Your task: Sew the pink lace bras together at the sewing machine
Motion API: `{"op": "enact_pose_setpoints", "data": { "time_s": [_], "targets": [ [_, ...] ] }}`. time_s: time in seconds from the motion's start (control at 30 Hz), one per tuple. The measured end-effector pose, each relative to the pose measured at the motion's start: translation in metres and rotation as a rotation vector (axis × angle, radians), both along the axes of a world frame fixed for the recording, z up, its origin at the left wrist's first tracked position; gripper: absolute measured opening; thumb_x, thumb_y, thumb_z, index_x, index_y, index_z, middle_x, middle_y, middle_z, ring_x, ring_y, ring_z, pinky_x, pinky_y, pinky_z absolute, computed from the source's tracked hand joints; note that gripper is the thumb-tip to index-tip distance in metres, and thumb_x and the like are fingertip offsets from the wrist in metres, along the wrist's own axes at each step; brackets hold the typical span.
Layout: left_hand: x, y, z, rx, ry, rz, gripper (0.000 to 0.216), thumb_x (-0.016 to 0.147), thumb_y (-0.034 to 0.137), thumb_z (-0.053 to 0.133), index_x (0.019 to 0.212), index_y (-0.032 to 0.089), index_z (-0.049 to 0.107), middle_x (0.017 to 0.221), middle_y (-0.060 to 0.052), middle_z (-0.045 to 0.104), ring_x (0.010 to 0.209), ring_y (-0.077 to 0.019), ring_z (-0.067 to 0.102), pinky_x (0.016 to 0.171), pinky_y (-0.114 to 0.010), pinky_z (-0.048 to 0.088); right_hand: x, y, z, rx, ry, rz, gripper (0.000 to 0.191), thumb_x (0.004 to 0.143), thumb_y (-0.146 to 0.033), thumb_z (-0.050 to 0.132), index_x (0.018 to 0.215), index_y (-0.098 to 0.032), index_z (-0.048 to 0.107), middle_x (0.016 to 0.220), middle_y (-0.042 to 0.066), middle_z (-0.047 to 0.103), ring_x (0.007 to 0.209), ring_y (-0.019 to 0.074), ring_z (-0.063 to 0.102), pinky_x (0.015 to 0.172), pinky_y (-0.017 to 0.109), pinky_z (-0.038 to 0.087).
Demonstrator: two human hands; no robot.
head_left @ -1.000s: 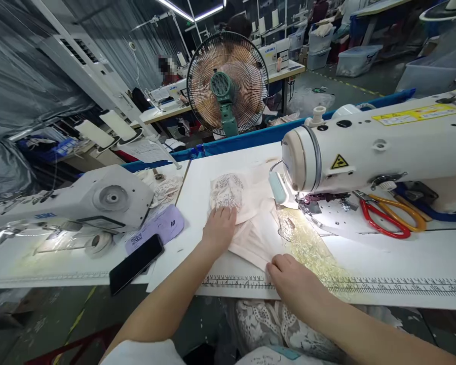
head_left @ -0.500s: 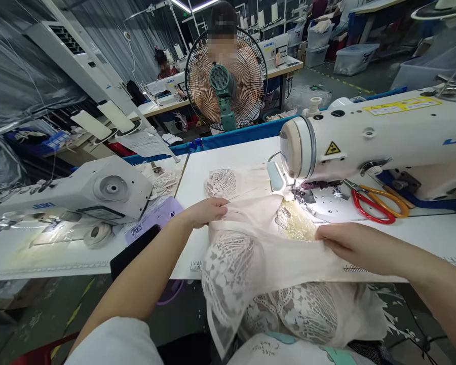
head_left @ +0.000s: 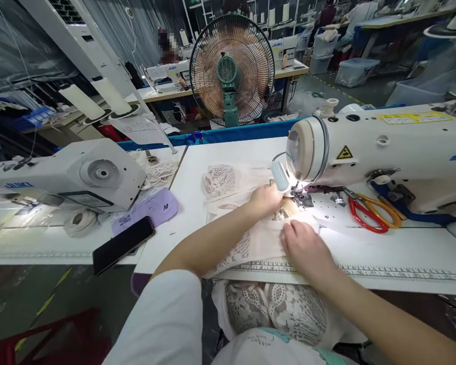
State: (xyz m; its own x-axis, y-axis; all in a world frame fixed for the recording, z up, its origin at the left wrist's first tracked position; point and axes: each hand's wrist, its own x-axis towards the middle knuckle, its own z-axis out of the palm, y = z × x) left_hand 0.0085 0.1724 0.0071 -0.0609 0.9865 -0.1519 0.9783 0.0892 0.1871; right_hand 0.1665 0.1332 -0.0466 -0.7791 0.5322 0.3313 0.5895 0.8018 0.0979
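Note:
A pale pink lace bra (head_left: 264,241) lies on the white table under my hands, its front part reaching the sewing machine's needle area. My left hand (head_left: 266,199) is right beside the lit presser foot, fingers curled down on the fabric. Closer to the table's front edge, my right hand (head_left: 306,248) has its fingers pressed together on the bra's right side. My left forearm covers part of the lace. Another lace cup (head_left: 219,180) rests flat farther back. The sewing machine (head_left: 338,147) stands to the right with its lamp on.
Red-and-orange-handled scissors (head_left: 372,215) lie right of the needle. On the left are a black phone (head_left: 123,244), a purple card (head_left: 148,210) and a second sewing machine (head_left: 99,175). More lace bras (head_left: 296,309) hang at my lap. A large fan (head_left: 231,71) stands behind the table.
Both hands have moved inward to the needle area, bringing the bra from its stretched-out position onto the table. My left hand went right and my right hand went left.

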Motion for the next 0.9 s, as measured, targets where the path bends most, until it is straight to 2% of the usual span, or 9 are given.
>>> {"op": "enact_pose_setpoints", "data": {
  "time_s": [0.13,0.3,0.37,0.43,0.5,0.53,0.6,0.67,0.9],
  "targets": [
    [-0.006,0.026,-0.010,0.029,-0.046,0.126,0.030,0.093,0.032,0.038,0.101,0.013,0.060,0.102,-0.011,0.064,0.099,-0.0251,0.061,0.080,-0.032,0.048,-0.004,-0.005,-0.018,0.052,0.054,0.091,0.030,0.085,-0.010,0.043,0.108,-0.007,0.061,0.117,0.019,0.060,0.113,0.0306,0.051,0.091,0.043,0.044],
    [-0.016,0.027,0.006,0.052,-0.065,0.205,0.033,0.088,0.028,0.048,0.116,0.012,0.054,0.116,-0.013,0.060,0.101,-0.0255,0.061,0.078,-0.030,0.048,0.000,0.023,-0.015,-0.106,0.068,0.337,0.036,0.089,-0.023,0.043,0.117,-0.007,0.057,0.129,0.016,0.053,0.123,0.0310,0.044,0.099,0.049,0.040],
    [-0.016,0.011,0.011,0.030,-0.083,0.103,0.033,0.090,0.029,0.044,0.117,0.013,0.054,0.113,-0.012,0.062,0.098,-0.0243,0.062,0.079,-0.031,0.049,0.001,0.035,-0.011,-0.167,0.059,0.401,0.037,0.088,-0.026,0.045,0.118,-0.008,0.056,0.131,0.017,0.052,0.124,0.0313,0.043,0.099,0.050,0.040],
    [-0.014,-0.009,0.008,-0.010,-0.127,-0.162,0.033,0.094,0.031,0.037,0.116,0.014,0.056,0.114,-0.009,0.063,0.104,-0.0221,0.060,0.086,-0.031,0.047,0.001,0.042,-0.008,-0.213,0.068,0.442,0.034,0.087,-0.026,0.047,0.114,-0.009,0.058,0.127,0.017,0.055,0.122,0.0309,0.045,0.100,0.050,0.040],
    [-0.011,-0.028,-0.002,-0.023,-0.147,-0.401,0.039,0.096,0.033,0.033,0.124,0.014,0.052,0.129,-0.009,0.055,0.120,-0.0207,0.050,0.100,-0.033,0.040,0.002,0.044,-0.008,-0.233,0.089,0.461,0.029,0.087,-0.026,0.047,0.108,-0.011,0.060,0.122,0.016,0.058,0.121,0.0299,0.046,0.102,0.050,0.038],
    [-0.010,-0.035,-0.009,-0.014,-0.138,-0.454,0.042,0.097,0.035,0.032,0.130,0.013,0.047,0.137,-0.009,0.048,0.127,-0.0199,0.042,0.106,-0.033,0.034,0.003,0.043,-0.009,-0.236,0.101,0.463,0.027,0.087,-0.026,0.045,0.105,-0.012,0.061,0.120,0.016,0.059,0.121,0.0292,0.047,0.102,0.050,0.039],
    [-0.007,-0.043,-0.021,0.008,-0.095,-0.451,0.048,0.097,0.038,0.031,0.137,0.011,0.038,0.144,-0.008,0.038,0.134,-0.0183,0.032,0.112,-0.033,0.025,0.008,0.040,-0.011,-0.244,0.133,0.456,0.027,0.089,-0.026,0.042,0.103,-0.013,0.061,0.119,0.016,0.059,0.119,0.0273,0.049,0.101,0.048,0.041],
    [-0.004,-0.043,-0.030,0.029,-0.039,-0.431,0.049,0.097,0.040,0.031,0.136,0.011,0.039,0.144,-0.007,0.038,0.134,-0.0178,0.032,0.113,-0.033,0.023,0.018,0.037,-0.015,-0.234,0.181,0.418,0.029,0.091,-0.026,0.040,0.107,-0.012,0.060,0.121,0.016,0.059,0.116,0.0261,0.052,0.098,0.045,0.044],
    [0.000,-0.029,-0.031,0.109,0.092,-0.420,0.045,0.096,0.041,0.037,0.127,0.012,0.051,0.138,-0.006,0.046,0.127,-0.0206,0.042,0.106,-0.035,0.035,0.044,0.029,-0.019,-0.141,0.293,0.286,0.027,0.091,-0.026,0.043,0.105,-0.011,0.060,0.116,0.014,0.062,0.113,0.0284,0.053,0.092,0.047,0.047]
  ]
}}
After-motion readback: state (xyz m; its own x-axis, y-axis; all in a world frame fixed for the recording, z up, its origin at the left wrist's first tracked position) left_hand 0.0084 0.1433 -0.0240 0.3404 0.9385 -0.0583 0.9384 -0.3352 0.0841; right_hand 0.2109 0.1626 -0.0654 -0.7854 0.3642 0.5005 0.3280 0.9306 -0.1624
